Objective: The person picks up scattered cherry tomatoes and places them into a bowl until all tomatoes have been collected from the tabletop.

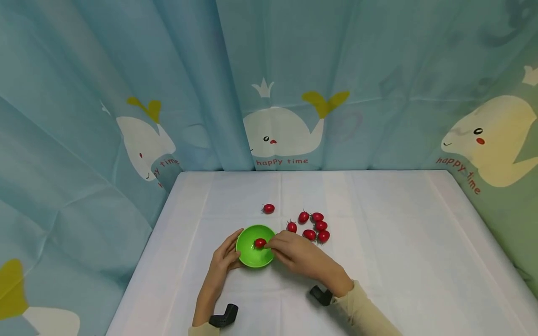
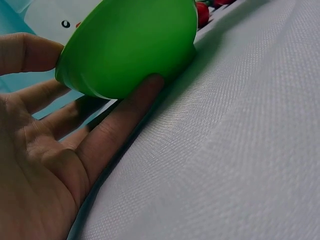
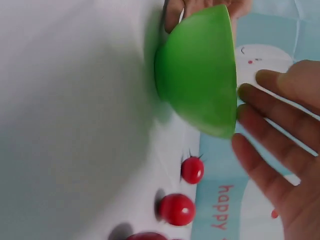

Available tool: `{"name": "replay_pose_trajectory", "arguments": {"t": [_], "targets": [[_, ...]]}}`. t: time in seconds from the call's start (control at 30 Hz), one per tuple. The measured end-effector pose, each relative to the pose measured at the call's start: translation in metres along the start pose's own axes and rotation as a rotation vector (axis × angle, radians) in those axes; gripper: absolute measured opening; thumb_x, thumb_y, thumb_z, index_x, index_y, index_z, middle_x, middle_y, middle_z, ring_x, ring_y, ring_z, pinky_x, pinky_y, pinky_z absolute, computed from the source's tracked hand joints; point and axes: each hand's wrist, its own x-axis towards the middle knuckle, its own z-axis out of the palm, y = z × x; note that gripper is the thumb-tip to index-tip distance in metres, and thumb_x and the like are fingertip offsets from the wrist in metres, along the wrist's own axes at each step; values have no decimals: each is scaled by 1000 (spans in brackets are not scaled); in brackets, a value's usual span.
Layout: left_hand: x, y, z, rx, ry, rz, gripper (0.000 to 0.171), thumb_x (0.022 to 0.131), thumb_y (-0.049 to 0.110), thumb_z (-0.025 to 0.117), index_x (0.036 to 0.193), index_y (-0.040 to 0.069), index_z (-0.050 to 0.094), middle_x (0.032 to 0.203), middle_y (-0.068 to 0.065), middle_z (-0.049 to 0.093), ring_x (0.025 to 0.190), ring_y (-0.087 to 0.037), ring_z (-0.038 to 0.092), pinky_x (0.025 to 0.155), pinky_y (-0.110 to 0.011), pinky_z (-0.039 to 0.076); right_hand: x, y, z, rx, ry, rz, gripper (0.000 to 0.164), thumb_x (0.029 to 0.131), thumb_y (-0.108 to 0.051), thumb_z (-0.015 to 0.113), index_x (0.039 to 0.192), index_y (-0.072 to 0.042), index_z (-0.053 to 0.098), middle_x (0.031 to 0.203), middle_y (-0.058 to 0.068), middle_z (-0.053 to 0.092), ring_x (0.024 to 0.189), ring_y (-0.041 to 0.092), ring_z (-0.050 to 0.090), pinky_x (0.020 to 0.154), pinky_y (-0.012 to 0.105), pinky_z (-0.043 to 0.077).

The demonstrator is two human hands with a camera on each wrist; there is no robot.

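Note:
A green bowl (image 1: 251, 260) stands on the white tabletop with one red cherry tomato (image 1: 260, 243) inside it. My left hand (image 1: 223, 261) holds the bowl from its left side, fingers spread around its wall; in the left wrist view one finger (image 2: 120, 120) lies low against the bowl. Over the bowl's right rim reaches my right hand (image 1: 300, 254), its fingertips beside the tomato in the head view. In the right wrist view the right fingers (image 3: 280, 145) are extended near the rim with nothing visible between them; the bowl's wall hides the tomato there.
Several cherry tomatoes (image 1: 321, 226) lie in a loose group right of the bowl, near the right hand. A single cherry tomato (image 1: 269, 208) lies behind the bowl. A blue curtain (image 1: 286, 56) with whale prints hangs at the table's (image 1: 399, 233) back edge.

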Motion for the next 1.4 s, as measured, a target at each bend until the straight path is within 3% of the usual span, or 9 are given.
{"name": "replay_pose_trajectory", "arguments": {"t": [0.27,0.4,0.73,0.97,1.23,1.4], "targets": [[2,2,1,-14,-5,7,51,100,12,47,149,26,41,154,-8,43,132,-18,53,88,-29,58,-15,17,-2,-37,218,25,33,81,-2,77,111,-15,70,109,-6,67,105,9,62,91,23,54],[1,0,1,-7,11,2,51,100,12,47,148,26,42,154,-7,43,132,-17,54,87,-29,58,-20,25,1,-69,269,78,35,80,-5,79,112,-16,70,111,-5,67,107,12,61,93,27,54],[-4,-4,-1,15,29,-32,48,101,16,48,148,25,43,154,-7,44,124,-7,58,87,-27,58,-34,35,10,-152,151,137,44,80,-15,82,121,-14,67,121,0,66,116,18,59,101,36,52],[0,0,3,1,49,-17,48,100,14,47,146,27,45,153,-7,45,131,-20,55,87,-29,58,-25,41,9,-216,67,214,42,83,-15,79,124,-16,66,126,2,64,122,22,56,108,47,43],[1,1,2,16,44,-8,48,100,17,50,147,26,44,153,-6,45,125,-9,58,87,-27,58,-17,47,14,-238,46,261,46,84,-7,75,127,-17,61,130,3,58,122,21,56,104,46,45],[1,2,2,5,44,-20,48,100,15,49,146,27,45,153,-6,45,129,-14,55,87,-27,58,-12,49,16,-243,22,328,47,88,-9,72,132,-16,58,132,5,59,122,25,56,102,48,45]]}}
